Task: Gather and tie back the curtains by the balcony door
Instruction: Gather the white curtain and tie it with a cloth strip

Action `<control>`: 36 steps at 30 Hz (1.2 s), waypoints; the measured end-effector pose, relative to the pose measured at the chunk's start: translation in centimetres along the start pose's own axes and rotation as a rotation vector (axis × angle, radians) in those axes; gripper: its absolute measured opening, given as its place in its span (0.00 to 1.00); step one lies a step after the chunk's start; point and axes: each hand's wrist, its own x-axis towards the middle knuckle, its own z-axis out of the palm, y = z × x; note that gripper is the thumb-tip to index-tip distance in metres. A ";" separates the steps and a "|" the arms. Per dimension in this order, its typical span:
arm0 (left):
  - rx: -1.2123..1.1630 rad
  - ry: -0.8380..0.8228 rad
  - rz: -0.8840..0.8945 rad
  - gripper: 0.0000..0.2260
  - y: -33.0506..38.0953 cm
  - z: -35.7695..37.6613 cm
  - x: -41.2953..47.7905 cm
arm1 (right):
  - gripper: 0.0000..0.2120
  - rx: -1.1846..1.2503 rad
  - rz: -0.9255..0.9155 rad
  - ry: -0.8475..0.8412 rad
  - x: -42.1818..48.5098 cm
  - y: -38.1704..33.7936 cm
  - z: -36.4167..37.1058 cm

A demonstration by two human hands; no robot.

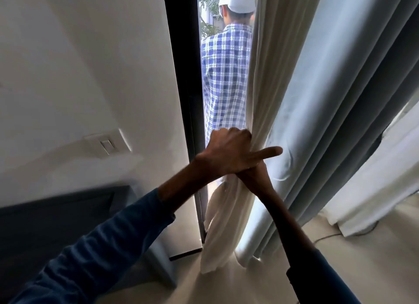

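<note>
White wall (68, 54) with a switch (108, 145) sits left, then the dark door frame (181, 54). Through the gap I see a person (226, 65) in checks. My left hand (226, 152) grips the bunched cream curtain (260, 77), one digit stretched onto the grey curtain (340, 99). My right hand (256, 179) lies beneath, fingers hidden; I cannot tell its grip.
</note>
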 end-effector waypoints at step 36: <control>-0.241 -0.017 0.153 0.09 -11.4 11.1 -0.8 | 0.10 0.355 0.168 -0.172 -3.0 2.5 -0.5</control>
